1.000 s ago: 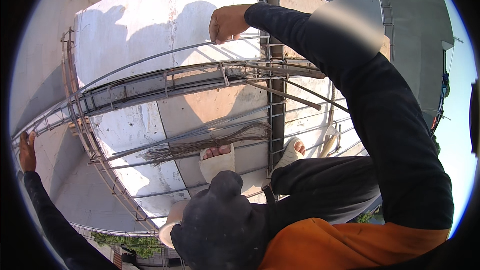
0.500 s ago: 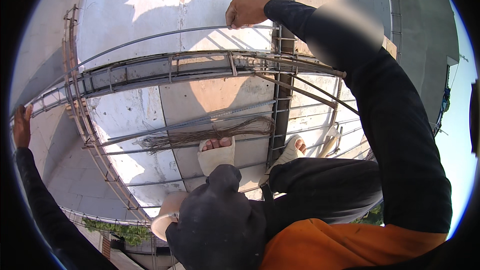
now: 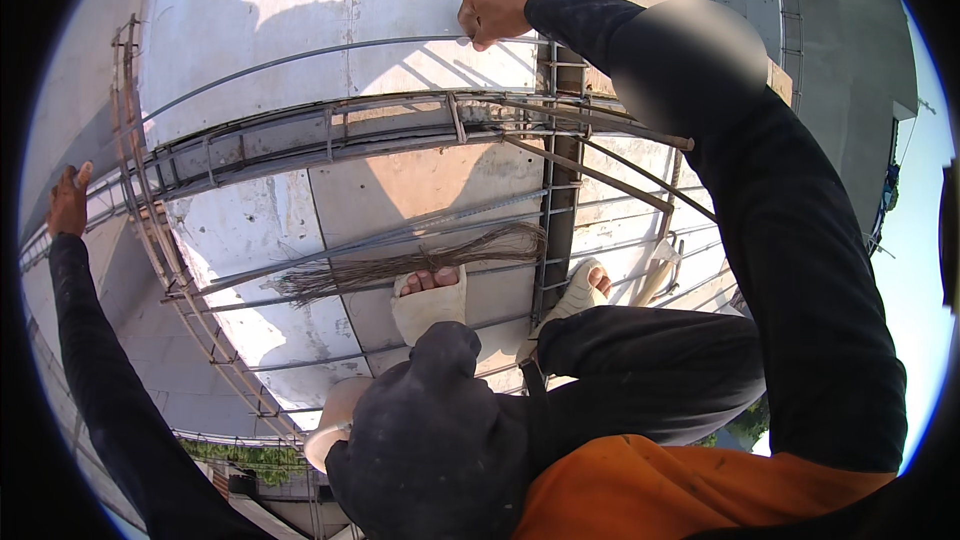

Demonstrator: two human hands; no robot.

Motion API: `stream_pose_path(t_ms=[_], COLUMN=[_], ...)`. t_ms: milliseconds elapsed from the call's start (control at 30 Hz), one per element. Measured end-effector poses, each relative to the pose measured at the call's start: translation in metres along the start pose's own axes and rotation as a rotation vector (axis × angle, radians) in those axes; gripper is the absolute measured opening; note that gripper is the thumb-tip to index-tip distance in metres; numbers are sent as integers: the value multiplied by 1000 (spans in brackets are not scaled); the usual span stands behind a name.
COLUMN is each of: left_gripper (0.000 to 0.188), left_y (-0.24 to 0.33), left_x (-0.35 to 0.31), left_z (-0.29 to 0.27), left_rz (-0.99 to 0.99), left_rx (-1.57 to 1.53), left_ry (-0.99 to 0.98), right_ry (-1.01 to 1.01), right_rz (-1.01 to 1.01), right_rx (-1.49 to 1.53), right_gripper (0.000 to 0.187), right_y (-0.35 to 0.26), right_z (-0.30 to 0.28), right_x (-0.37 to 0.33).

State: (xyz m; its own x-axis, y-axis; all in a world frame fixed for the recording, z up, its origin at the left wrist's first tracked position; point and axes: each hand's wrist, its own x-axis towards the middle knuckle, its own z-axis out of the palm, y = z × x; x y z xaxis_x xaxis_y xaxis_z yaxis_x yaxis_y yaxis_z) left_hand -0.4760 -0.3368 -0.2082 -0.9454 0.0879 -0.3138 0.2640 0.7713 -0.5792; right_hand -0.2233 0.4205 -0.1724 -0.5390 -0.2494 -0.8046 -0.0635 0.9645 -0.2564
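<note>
My right hand is at the top middle with its fingers closed around a thin steel reinforcing bar. This long bar curves down leftward past the upright bars of a rebar cage. At the far left my left hand is raised beside that cage, with fingertips apart; whether it touches the bar's far part is too small to make out. Below the held bar runs a long horizontal rebar cage with stirrups. A bundle of thin tie wire lies across lower bars, just beyond my left foot.
My feet, in pale open-toed coverings, stand among bars over white-stained panels. Slanting bars cross at the right of the middle. Another cage crosses the panels. Grey roofing lies lower on the left.
My left hand has moved up and rightward, closer to the left-hand cage. My right hand has risen slightly with the bar still in it. The view has shifted a little.
</note>
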Motion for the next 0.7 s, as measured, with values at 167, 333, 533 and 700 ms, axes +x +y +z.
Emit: stream_pose_path(t_ms=[167, 333, 533, 700], left_gripper=[81, 79, 75, 68], left_y=[-50, 15, 9, -7], left_x=[-50, -43, -42, -32], left_z=[19, -26, -9, 22], left_rz=[-88, -34, -10, 54], left_rx=[14, -31, -4, -163], left_ry=[-34, -155, -105, 93], right_ry=[-26, -67, -78, -199], right_rz=[-54, -12, 18, 89], right_rx=[-98, -176, -300, -354], right_gripper=[23, 28, 22, 17], right_y=[-29, -21, -44, -63], right_z=[-7, -7, -21, -23], right_x=[30, 15, 22, 25])
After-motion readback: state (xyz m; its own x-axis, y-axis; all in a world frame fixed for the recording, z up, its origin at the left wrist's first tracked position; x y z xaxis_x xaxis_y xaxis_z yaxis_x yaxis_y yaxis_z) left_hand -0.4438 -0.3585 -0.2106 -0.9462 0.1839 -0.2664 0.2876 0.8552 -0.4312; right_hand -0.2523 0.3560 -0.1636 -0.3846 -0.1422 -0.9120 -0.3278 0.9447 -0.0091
